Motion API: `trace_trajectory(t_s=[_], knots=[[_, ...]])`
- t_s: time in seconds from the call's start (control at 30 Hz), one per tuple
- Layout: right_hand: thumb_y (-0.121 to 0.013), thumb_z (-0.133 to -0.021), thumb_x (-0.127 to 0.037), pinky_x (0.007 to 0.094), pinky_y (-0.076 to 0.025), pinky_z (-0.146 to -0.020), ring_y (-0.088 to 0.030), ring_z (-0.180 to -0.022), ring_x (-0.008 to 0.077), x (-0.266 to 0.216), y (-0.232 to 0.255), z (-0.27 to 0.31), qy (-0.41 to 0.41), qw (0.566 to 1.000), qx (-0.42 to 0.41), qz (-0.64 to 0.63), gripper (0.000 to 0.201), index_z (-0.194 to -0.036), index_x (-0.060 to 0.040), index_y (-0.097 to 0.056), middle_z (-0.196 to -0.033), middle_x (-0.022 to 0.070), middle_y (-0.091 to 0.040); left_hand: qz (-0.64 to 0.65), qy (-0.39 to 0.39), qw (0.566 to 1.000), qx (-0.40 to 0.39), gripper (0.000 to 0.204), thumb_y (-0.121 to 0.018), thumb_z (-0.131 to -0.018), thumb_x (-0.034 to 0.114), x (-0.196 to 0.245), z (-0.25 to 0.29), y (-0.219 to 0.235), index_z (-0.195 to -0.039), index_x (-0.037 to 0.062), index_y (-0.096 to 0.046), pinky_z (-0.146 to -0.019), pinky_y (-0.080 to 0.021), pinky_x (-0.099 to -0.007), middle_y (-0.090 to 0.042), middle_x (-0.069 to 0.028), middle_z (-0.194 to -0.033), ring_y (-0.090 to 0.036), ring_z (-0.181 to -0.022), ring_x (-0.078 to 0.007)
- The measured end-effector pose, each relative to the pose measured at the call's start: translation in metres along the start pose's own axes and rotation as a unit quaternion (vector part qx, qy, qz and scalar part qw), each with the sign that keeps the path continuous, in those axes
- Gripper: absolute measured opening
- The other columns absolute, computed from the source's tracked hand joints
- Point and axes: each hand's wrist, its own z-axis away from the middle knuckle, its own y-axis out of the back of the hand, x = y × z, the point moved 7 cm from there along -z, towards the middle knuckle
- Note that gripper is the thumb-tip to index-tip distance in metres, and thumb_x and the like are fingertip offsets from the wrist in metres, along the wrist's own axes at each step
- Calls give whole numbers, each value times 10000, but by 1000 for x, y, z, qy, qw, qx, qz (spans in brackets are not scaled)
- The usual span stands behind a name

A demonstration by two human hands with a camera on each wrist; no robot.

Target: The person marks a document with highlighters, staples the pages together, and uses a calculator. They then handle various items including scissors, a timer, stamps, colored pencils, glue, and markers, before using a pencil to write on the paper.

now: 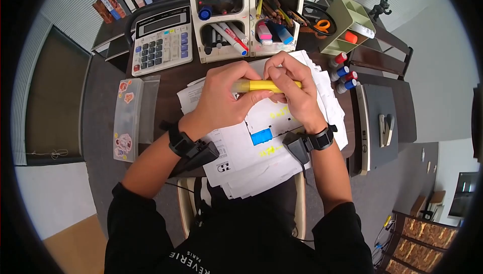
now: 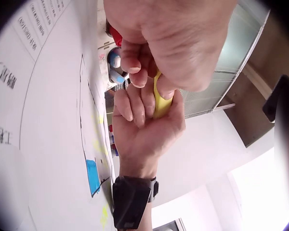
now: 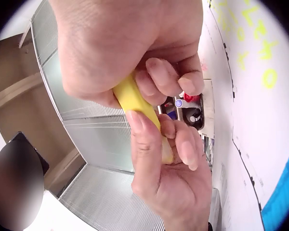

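Observation:
A yellow highlighter (image 1: 261, 86) is held level above the papers, between both hands. The left hand (image 1: 221, 95) grips its pale, translucent end with thumb and fingers. The right hand (image 1: 297, 90) curls round the yellow end. In the left wrist view the yellow barrel (image 2: 162, 98) shows between the two hands; in the right wrist view the barrel (image 3: 135, 98) runs from the right palm to the left fingers. Beneath them, the top sheet (image 1: 236, 143) bears a blue filled block (image 1: 261, 136) and yellow handwritten marks (image 1: 270, 150).
A calculator (image 1: 163, 42) and clear case (image 1: 128, 118) lie left. Behind the papers stands a pen organizer (image 1: 249, 17). Several red and blue capped items (image 1: 346, 76) stand right, near a green holder (image 1: 342, 22) and a stapler (image 1: 386, 129) on a dark device (image 1: 375, 103).

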Motion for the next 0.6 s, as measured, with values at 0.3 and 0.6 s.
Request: trace_trajectory(t_s=[0.3,0.6], knots=[[-658,-913,-37,243,-434,-625,-556,-662,85,-26,48,3,8,984,11,176,78,-963,22,-647,-735,17,-630,-36,-44,998,16,273,-787,-832,78,6,-9,2,-1073,5,-680,-734,-510,-291,-672,-103,-1007,-634,-840,-184],[-647,-882,-41,300,-529,-830,-701,-877,181,-23,71,-4,86,944,142,285,130,-958,31,-723,-904,105,-743,-19,-27,997,70,148,-690,-902,10,-5,-7,18,-1048,-18,-699,-727,-517,-262,-675,-112,-1005,-634,-812,-144]])
